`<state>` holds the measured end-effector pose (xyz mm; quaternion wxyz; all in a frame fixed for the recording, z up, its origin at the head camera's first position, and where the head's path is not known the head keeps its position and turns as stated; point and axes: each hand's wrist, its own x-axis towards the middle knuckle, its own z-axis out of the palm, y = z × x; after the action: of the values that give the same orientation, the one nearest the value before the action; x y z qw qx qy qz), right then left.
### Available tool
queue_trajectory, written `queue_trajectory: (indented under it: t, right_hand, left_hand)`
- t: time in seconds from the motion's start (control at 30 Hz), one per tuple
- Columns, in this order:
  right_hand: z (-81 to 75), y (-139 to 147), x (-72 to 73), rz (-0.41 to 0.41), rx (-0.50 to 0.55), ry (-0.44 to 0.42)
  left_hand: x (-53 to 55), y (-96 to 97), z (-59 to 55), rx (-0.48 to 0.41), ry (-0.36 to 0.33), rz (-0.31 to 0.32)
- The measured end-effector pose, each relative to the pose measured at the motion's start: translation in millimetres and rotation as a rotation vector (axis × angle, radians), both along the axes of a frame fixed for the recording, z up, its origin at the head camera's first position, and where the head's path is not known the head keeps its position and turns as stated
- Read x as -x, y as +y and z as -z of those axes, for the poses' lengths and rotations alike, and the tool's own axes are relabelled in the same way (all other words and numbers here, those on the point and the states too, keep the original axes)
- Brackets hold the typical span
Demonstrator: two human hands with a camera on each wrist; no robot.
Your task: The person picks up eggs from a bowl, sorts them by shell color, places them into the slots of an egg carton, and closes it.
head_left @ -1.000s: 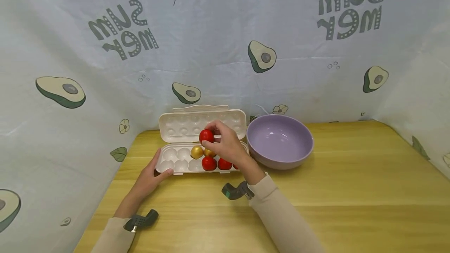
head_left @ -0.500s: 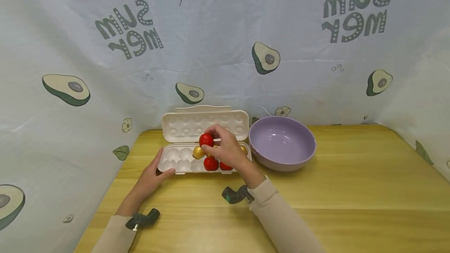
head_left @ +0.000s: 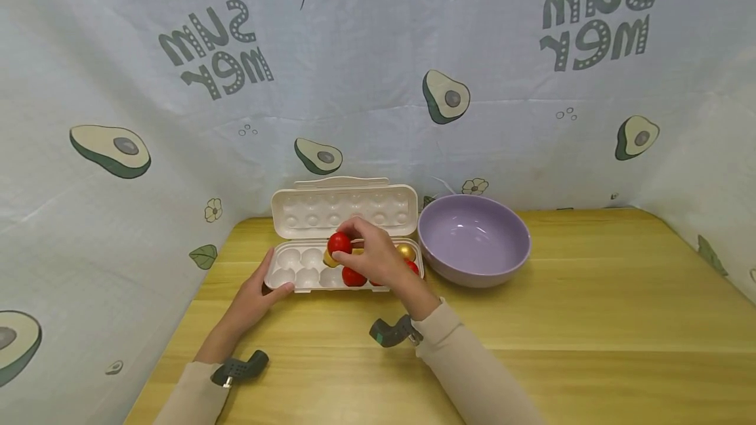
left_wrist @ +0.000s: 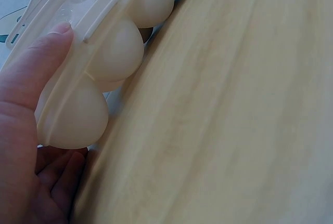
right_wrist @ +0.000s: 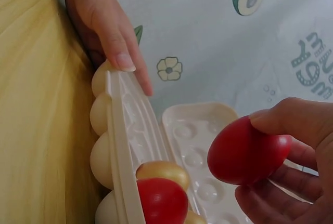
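Observation:
Between thumb and fingers, my right hand (head_left: 378,258) pinches a red egg (right_wrist: 247,151), held above the back row of the egg tray (head_left: 289,258). The tray's lid (head_left: 345,212) is hinged open behind it. My left hand (head_left: 248,303) grips the tray's left end, its thumb (left_wrist: 44,60) on the front rim and the other fingers around the outer side. Below the held egg, a gold egg (right_wrist: 164,173) and another red egg (right_wrist: 162,200) sit in cups. More red and gold eggs lie farther right, partly hidden by the right hand. Several cups at the left end hold nothing.
A purple bowl (head_left: 472,238) stands right beside the tray, with no eggs visible inside. The wooden table (head_left: 590,313) extends to the right and front. A printed cloth (head_left: 378,143) hangs behind and along the sides.
My right hand has moved the red egg left and lower, over the gold egg in the back row. My left hand keeps its grip on the tray; the head view has shifted slightly.

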<state>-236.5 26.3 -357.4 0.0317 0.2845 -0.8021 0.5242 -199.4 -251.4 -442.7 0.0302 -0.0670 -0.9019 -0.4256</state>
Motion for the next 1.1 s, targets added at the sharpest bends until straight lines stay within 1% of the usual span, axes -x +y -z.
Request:
queue_trajectory:
  t: [0.33, 0.53, 0.77, 0.97, 1.1]
  right_hand:
    - [7.9, -5.0, -1.2, -0.011, -0.050, -0.002]
    - [11.7, -7.5, -2.2, 0.007, -0.116, 0.028]
    - [17.5, -12.0, -1.8, -0.040, -0.112, 0.035]
    - [21.3, -15.0, -1.8, -0.014, -0.177, 0.066]
    - [23.4, -16.1, -2.4, -0.010, -0.198, 0.086]
  left_hand:
    - [0.6, 0.0, 0.1, 0.010, 0.007, -0.003]
    - [0.5, -0.2, 0.5, 0.012, 0.016, -0.003]
    - [0.5, -0.9, 0.5, 0.006, 0.021, 0.002]
    - [0.8, -0.7, 0.2, 0.004, 0.016, -0.001]
    - [1.1, -1.0, 0.8, 0.007, 0.015, -0.003]
